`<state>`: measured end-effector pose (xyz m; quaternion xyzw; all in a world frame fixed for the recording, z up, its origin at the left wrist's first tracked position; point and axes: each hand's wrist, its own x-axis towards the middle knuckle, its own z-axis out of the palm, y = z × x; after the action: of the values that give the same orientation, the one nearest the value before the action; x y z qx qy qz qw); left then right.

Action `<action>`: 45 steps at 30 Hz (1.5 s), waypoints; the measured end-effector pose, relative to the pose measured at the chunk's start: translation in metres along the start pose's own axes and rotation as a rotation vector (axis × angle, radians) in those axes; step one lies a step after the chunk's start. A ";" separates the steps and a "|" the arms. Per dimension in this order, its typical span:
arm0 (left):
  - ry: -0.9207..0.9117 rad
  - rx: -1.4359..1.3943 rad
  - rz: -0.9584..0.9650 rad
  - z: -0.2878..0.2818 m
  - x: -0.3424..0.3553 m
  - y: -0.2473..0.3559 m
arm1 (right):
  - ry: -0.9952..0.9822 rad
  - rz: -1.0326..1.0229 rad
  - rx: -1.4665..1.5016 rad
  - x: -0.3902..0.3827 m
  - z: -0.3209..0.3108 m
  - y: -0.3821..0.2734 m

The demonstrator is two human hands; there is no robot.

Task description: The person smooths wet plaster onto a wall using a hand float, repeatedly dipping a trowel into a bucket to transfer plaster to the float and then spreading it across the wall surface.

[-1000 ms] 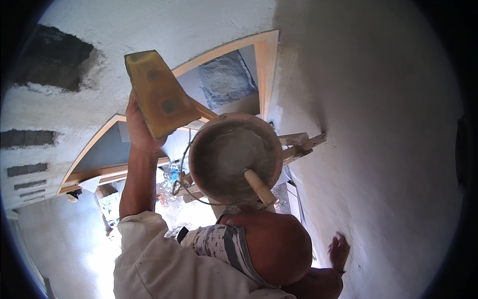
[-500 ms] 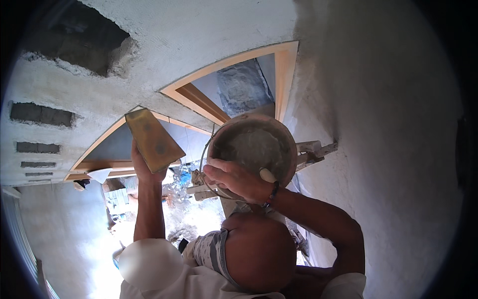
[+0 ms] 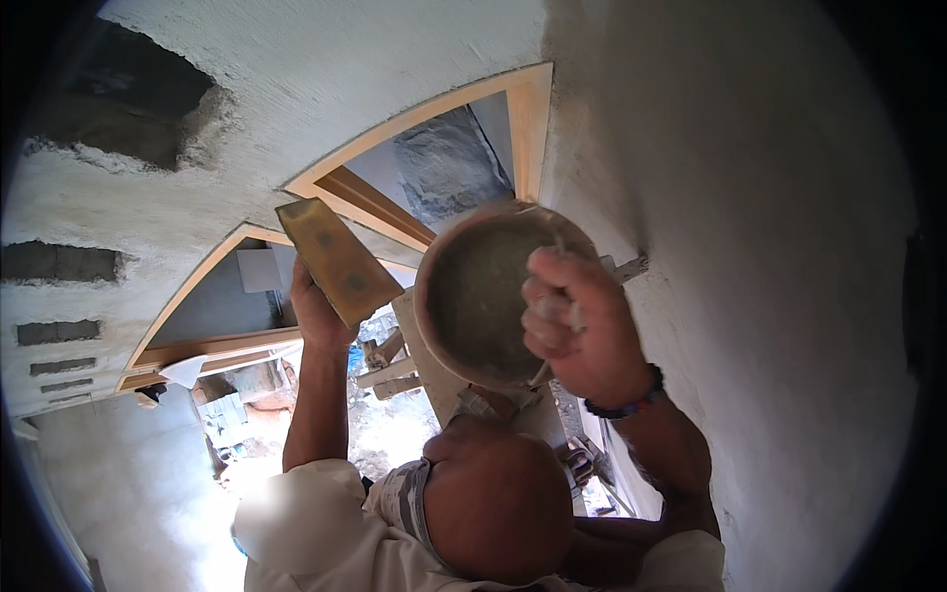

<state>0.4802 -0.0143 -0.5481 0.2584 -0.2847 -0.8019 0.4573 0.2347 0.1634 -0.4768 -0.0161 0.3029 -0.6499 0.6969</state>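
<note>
At the upper left, a rough dark recess (image 3: pixel 128 94) is seen in the pale wall (image 3: pixel 247 49). Left of centre, a yellowish-brown tapered board (image 3: pixel 337 259) is gripped by the left hand (image 3: pixel 321 318), whose fingers are partly hidden behind it. Near the centre, a round bucket (image 3: pixel 423 301) is seen, greyish inside. Over its right side, the blurred right hand (image 3: pixel 584 321) is held with fingers curled; what is pinched cannot be told.
</note>
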 end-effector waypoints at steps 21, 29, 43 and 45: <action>-0.313 0.728 -0.316 0.089 0.041 -0.203 | 0.955 -0.070 -0.747 -0.267 -0.075 -0.008; -0.526 0.830 -0.516 0.141 0.010 -0.264 | 1.224 -0.486 -0.186 -0.360 -0.084 0.082; -0.855 0.760 -1.033 0.191 -0.007 -0.328 | 1.687 -0.982 0.602 -0.423 -0.030 0.206; -0.888 0.779 -1.050 0.192 -0.008 -0.329 | 1.742 -0.988 0.641 -0.424 -0.035 0.230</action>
<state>0.1614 0.1736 -0.6400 0.1561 -0.5419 -0.7836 -0.2608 0.4371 0.6001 -0.4306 0.5203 0.4730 -0.6986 -0.1326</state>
